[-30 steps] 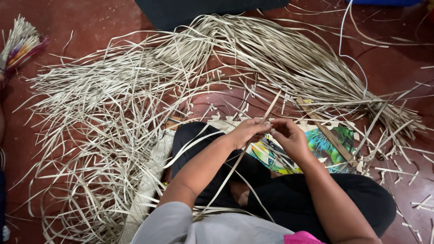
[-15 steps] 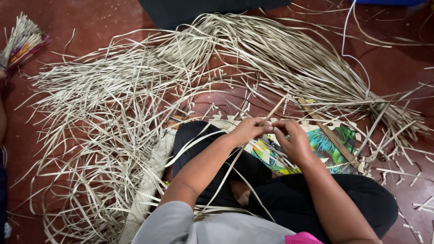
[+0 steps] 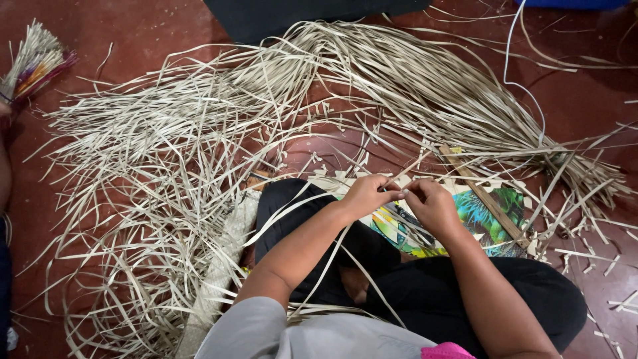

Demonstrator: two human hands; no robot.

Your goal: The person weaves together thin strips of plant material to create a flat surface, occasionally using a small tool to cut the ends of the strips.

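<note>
We hold both forearms out from the bottom of the frame, angled inward so they meet just right of centre. Our left hand [image 3: 367, 194] is curled, knuckles up, fingers pinched together at its right edge. Our right hand [image 3: 432, 206] faces it, fingers bent and pinched too. The fingertips of both hands nearly touch. Both forearms are bare; a grey sleeve covers the left upper arm.

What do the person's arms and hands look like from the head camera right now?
Both forearms are bare from the elbow down, with no gloves, rings, watch or bracelets visible. The left hand and right hand are uncovered. A grey short sleeve covers the left upper arm; the right sleeve is out of view.
</note>
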